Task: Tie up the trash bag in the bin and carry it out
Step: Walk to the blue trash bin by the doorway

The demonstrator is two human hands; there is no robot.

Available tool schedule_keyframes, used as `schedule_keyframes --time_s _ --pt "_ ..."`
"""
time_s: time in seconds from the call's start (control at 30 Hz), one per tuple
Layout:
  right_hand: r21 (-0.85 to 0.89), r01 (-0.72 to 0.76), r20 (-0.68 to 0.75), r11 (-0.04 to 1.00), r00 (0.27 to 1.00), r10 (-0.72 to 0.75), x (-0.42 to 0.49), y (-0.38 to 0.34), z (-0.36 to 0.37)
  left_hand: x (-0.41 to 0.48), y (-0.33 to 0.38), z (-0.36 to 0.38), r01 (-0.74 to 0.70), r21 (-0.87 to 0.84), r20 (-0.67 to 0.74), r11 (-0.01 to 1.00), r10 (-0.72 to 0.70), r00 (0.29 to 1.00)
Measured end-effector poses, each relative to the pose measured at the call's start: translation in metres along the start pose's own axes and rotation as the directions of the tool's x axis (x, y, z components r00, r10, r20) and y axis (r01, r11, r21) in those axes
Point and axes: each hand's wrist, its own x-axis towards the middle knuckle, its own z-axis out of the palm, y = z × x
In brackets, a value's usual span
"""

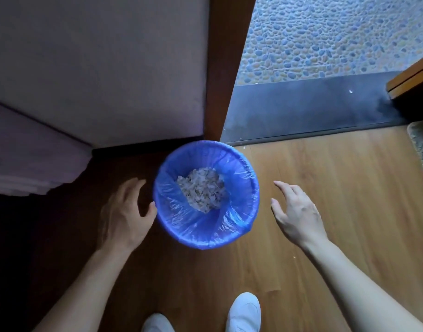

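Note:
A round bin stands on the wooden floor, lined with a blue plastic trash bag (pixel 239 188) whose edge is folded over the rim. Pale crumpled scraps (pixel 200 189) lie at the bottom of the bag. My left hand (pixel 124 212) hovers at the bin's left side, fingers spread, its thumb tip right against the bag's rim. My right hand (pixel 296 212) is spread open to the right of the bin, a short gap away from it. Neither hand holds anything.
A grey wall (pixel 97 68) and a brown door frame (pixel 220 68) rise behind the bin. A dark threshold (pixel 301 111) leads to a pebbled floor (pixel 337 37) outside. A mat corner (pixel 421 144) lies far right. My white shoes (pixel 244 312) stand below.

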Motion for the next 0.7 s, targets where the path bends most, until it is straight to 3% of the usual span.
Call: schedule_keyframes --time_s 0.13,0.23,0.4,0.57,0.7 --pt "0.126 0.097 -0.090 0.987 0.992 -0.086 0.039 0.007 0.030 0.048 -0.018 0.025 -0.134 -0.110 0.019 0.985 0.137 0.990" --pt "0.337 0.167 -0.161 0.927 0.980 -0.118 0.058 0.007 0.042 0.067 -0.023 0.031 -0.182 -0.329 0.097 0.926 0.225 0.969" --pt "0.458 0.217 0.014 0.862 0.968 -0.251 0.078 -0.005 0.048 0.085 -0.023 0.045 -0.094 -0.633 0.164 0.769 0.251 0.954" --pt "0.510 0.180 0.047 0.841 0.971 -0.236 0.089 -0.020 0.055 0.089 -0.014 0.052 -0.066 -0.719 0.200 0.692 0.297 0.934" --pt "0.684 0.093 0.078 0.723 0.977 -0.200 0.096 -0.019 0.064 0.100 -0.013 0.055 -0.107 -0.640 0.117 0.761 0.234 0.965"
